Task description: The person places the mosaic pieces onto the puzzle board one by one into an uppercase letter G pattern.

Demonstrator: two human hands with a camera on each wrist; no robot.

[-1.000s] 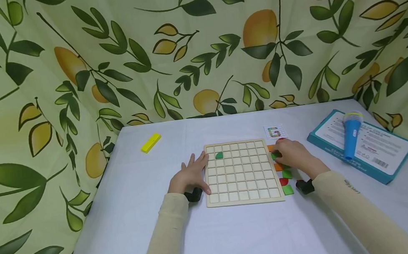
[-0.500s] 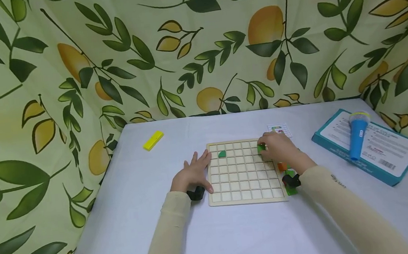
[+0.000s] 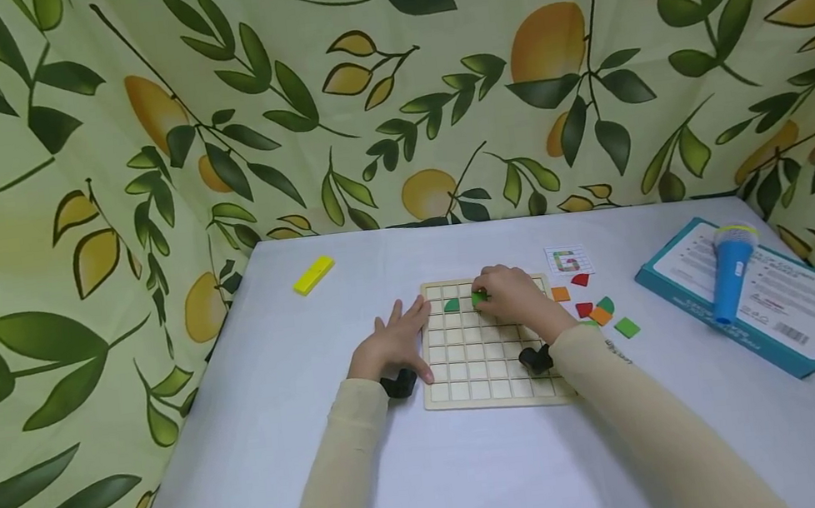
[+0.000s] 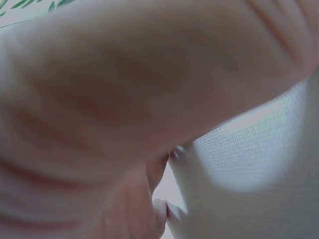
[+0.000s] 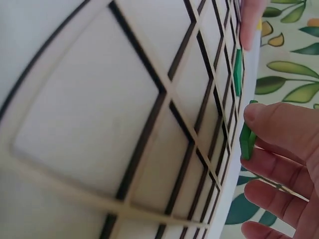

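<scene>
Okay, thumb and fingertips of the right hand (image 3: pixel 513 296) pinch a green tile (image 5: pixel 245 142) over the grid board (image 3: pixel 458 367); likely light, stiff, slick, best taken by its edges. Left hand (image 3: pixel 391 346), spread, grips nothing, touches the board's left edge. Quarter-round piece (image 3: pixel 452 305) sits in the board; loose pieces (image 3: pixel 627 328) right of it.

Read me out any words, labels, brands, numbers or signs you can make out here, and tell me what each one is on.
"G", drawn in coloured blocks on the small white card.
Printed lines and a barcode on the teal box: too small to read.
Dark lettering on the right sleeve: too small and blurred to read.
</scene>
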